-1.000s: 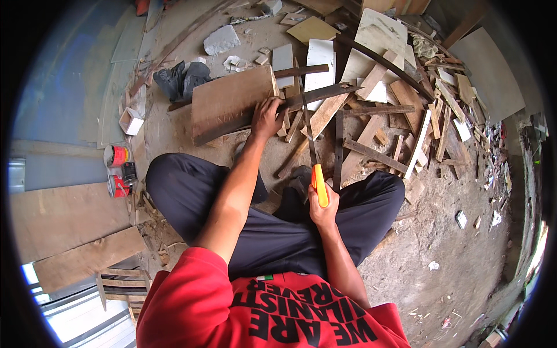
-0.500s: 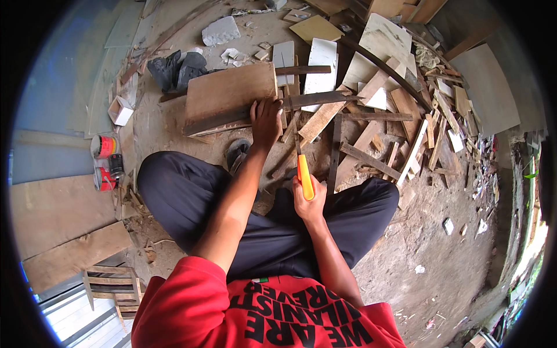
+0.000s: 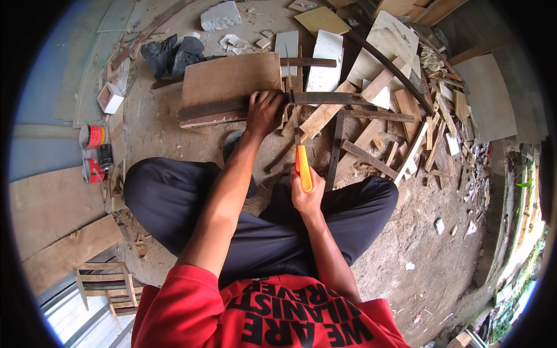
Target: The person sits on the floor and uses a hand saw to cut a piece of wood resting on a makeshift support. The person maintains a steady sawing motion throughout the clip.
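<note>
A long dark wooden strip (image 3: 328, 98) lies across a brown wooden block (image 3: 229, 75), its right part reaching past the block's edge. My left hand (image 3: 268, 111) is closed over the strip near that edge, pressing it against the block. In my right hand (image 3: 307, 190) is a handsaw with a yellow-orange handle (image 3: 304, 169). Its narrow blade (image 3: 295, 116) points away from me and crosses the strip just right of my left fingers. Whether the teeth have cut into the wood is too small to tell.
Scrap boards and sticks (image 3: 371, 139) lie heaped at the right. Black plastic (image 3: 174, 56) and a grey-white stone block (image 3: 220, 16) are beyond the wooden block. Red and dark cans (image 3: 96, 153) stand at the left, near a small white box (image 3: 110, 98). My crossed legs (image 3: 174, 197) are close below.
The strip sits more level in view than before, and the saw blade now crosses it beside my left fingers. My head view has shifted slightly. Both hands keep their hold.
</note>
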`<control>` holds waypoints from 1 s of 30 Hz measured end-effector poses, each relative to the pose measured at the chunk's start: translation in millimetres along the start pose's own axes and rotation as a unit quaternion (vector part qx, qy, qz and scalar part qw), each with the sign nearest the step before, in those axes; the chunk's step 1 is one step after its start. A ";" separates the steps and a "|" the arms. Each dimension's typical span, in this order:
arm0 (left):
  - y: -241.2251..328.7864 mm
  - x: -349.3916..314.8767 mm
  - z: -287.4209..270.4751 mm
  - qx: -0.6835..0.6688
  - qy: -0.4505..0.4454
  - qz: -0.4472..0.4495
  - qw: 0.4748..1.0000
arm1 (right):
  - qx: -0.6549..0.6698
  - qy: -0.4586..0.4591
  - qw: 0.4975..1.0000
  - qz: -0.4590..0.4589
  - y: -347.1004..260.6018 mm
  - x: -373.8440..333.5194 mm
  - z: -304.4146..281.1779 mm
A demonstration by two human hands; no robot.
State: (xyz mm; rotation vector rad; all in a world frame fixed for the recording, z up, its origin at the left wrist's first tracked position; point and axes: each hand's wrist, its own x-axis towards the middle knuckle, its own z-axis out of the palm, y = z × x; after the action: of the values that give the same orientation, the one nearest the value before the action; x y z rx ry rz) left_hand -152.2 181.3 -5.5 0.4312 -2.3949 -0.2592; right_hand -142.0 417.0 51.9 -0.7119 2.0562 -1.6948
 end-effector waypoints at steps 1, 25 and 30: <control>1.4 -2.2 1.0 0.004 -0.002 -0.009 1.000 | -0.008 -0.003 1.000 0.003 0.3 -0.8 0.5; -22.7 1.2 -7.3 0.090 -0.145 0.058 0.984 | -0.037 -0.012 0.999 -0.003 -2.9 -3.4 1.7; -24.8 1.0 -5.8 0.065 -0.188 0.035 0.979 | -0.034 -0.014 0.999 0.006 -14.1 -0.5 -2.3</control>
State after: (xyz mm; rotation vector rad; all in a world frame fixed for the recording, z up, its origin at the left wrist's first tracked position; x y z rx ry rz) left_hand -143.3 157.6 -7.9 0.3830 -2.8034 -0.1626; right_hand -140.9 417.0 66.2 -0.7389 2.1042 -1.6064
